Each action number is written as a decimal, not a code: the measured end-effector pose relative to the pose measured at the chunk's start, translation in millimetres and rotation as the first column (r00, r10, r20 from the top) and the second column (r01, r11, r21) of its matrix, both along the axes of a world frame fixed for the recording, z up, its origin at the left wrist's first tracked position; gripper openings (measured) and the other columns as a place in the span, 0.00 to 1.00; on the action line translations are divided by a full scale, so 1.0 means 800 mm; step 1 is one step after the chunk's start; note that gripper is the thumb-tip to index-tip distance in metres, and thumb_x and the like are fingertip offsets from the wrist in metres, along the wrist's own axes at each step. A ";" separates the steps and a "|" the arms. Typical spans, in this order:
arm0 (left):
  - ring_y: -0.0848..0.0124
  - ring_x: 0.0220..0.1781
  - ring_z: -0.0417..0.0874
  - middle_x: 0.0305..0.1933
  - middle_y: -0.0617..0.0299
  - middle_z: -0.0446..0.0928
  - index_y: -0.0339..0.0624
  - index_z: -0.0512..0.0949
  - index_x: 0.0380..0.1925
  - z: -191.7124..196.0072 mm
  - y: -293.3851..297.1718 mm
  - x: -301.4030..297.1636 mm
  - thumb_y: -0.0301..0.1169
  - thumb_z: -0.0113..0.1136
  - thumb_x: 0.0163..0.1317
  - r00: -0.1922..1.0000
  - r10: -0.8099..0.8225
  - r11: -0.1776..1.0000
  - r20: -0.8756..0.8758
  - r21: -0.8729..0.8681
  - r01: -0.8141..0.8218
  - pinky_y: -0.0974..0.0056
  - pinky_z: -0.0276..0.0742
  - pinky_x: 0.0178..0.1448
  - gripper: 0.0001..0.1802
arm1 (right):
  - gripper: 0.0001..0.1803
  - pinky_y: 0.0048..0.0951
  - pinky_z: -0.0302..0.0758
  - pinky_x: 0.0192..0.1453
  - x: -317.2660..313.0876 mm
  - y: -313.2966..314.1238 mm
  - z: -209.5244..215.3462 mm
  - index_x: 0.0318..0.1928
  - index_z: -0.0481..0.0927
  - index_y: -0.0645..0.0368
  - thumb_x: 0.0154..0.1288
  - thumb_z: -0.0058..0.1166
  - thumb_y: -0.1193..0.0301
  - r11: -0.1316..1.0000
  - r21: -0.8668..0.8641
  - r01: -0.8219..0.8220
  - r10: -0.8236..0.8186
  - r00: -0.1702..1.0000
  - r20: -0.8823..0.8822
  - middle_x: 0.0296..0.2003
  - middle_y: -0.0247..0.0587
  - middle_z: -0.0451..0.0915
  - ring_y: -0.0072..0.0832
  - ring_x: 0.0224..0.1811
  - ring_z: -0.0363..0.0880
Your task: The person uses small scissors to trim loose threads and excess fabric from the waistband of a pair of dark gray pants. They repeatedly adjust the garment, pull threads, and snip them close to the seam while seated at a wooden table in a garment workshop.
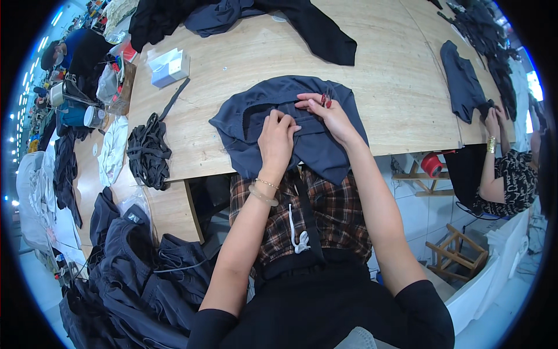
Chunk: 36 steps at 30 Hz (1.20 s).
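A dark blue-grey garment [334,152] lies bunched at the table's near edge, partly hanging over it, with its opening spread between my hands. The fingers of my left hand [276,141] are bent and pinch a fold of cloth at the opening's near side. My right hand [334,119] reaches in from the right, thumb and fingers closed on the cloth at the far edge. A small red thing [326,102] shows among its fingers; its kind is too small to make out. The cloth hides part of what the fingertips grip.
On the wooden table [401,87] stand a tissue box [170,68] and a tangle of dark strips [148,152]. Black garments [314,32] lie at the far side. Dark clothing [136,273] is heaped at lower left. A co-worker [505,180] handles dark cloth at right, near a wooden stool [457,254].
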<state>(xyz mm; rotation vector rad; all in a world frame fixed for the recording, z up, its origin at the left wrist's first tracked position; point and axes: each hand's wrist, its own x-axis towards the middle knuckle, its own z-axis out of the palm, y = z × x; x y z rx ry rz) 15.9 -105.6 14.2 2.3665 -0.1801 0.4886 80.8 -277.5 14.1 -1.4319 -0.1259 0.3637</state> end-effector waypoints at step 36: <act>0.67 0.35 0.82 0.32 0.54 0.82 0.33 0.76 0.36 -0.008 0.012 -0.009 0.20 0.61 0.66 0.962 0.020 0.879 -0.274 -0.453 -0.147 0.65 0.77 0.43 0.03 | 0.17 0.27 0.73 0.61 -0.002 -0.007 0.003 0.58 0.82 0.63 0.80 0.48 0.66 0.999 0.042 0.015 -0.015 1.000 0.000 0.49 0.42 0.86 0.26 0.55 0.83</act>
